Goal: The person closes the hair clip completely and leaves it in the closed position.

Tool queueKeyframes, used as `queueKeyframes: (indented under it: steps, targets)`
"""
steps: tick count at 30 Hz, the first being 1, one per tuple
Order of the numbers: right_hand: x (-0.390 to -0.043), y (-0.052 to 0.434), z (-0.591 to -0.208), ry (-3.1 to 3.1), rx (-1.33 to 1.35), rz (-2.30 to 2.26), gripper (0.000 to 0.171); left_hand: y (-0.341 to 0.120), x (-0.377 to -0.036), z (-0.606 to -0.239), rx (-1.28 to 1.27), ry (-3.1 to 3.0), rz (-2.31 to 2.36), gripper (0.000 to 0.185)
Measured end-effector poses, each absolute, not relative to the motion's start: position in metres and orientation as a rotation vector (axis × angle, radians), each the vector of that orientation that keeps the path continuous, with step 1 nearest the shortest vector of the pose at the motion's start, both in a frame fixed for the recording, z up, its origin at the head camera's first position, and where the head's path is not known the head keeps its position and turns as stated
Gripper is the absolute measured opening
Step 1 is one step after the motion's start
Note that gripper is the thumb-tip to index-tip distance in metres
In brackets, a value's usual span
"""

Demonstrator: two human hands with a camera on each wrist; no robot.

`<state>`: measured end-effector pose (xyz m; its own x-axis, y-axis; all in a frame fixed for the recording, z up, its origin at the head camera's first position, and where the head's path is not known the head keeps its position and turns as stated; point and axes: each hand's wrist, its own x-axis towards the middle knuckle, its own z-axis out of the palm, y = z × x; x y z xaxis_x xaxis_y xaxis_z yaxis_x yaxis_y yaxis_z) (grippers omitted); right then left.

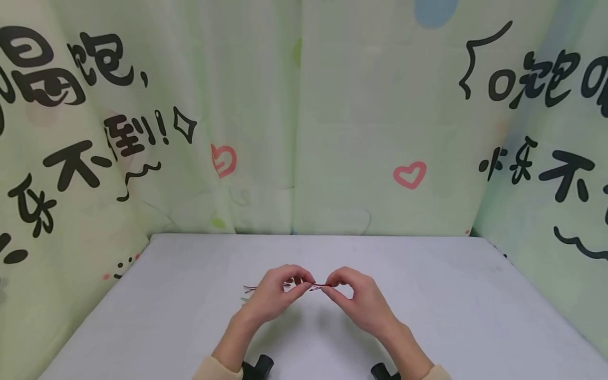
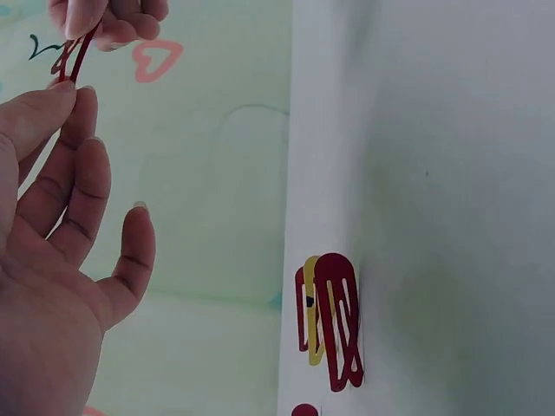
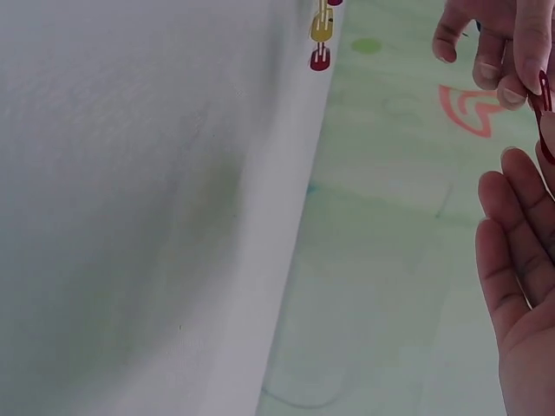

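Observation:
Both hands meet above the middle of the white table (image 1: 427, 295). My left hand (image 1: 307, 282) pinches one end of a red paper clip (image 1: 320, 286), and my right hand (image 1: 331, 284) pinches the other end. In the left wrist view the red paper clip (image 2: 74, 54) runs from my left thumb tip up to the right hand's fingertips (image 2: 95, 17). In the right wrist view the red paper clip (image 3: 544, 94) shows at the right edge, under a left fingertip. A small pile of paper clips (image 1: 249, 289) lies on the table just left of my left hand.
The pile holds red and yellow clips (image 2: 329, 321), also seen as clips (image 3: 321, 30) at the table's edge. Pale green printed curtains (image 1: 294, 132) close in the table at the back and on both sides.

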<state>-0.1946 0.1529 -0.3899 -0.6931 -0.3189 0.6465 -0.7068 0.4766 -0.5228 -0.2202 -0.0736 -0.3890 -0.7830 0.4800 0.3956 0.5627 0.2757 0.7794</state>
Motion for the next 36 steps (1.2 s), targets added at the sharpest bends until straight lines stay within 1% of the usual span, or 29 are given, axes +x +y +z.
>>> queueKeyframes:
  steps: [5, 8, 12, 16, 19, 23, 36]
  targets:
    - [-0.194, 0.152, -0.390, -2.236, 0.836, 1.137, 0.017, -0.073, -0.222, -0.393, -1.027, -2.388, -1.592, 0.018]
    - [-0.194, 0.152, -0.388, -2.247, 0.803, 1.152, 0.016, -0.073, -0.223, -0.394, -1.049, -2.358, -1.618, 0.019]
    - [-0.194, 0.153, -0.387, -2.261, 0.769, 1.169, 0.014, -0.069, -0.222, -0.392, -1.035, -2.312, -1.634, 0.014]
    - [-0.193, 0.152, -0.386, -2.258, 0.780, 1.175, 0.012, -0.063, -0.220, -0.391, -0.954, -2.278, -1.614, 0.010]
    - [-0.193, 0.150, -0.386, -2.248, 0.788, 1.164, 0.016, -0.060, -0.218, -0.390, -0.895, -2.278, -1.603, 0.010]
    - [-0.192, 0.150, -0.387, -2.238, 0.771, 1.160, 0.021, -0.059, -0.217, -0.391, -0.876, -2.284, -1.554, 0.005]
    - [-0.192, 0.147, -0.391, -2.176, 0.788, 1.114, 0.024, -0.056, -0.215, -0.393, -0.840, -2.263, -1.511, 0.007]
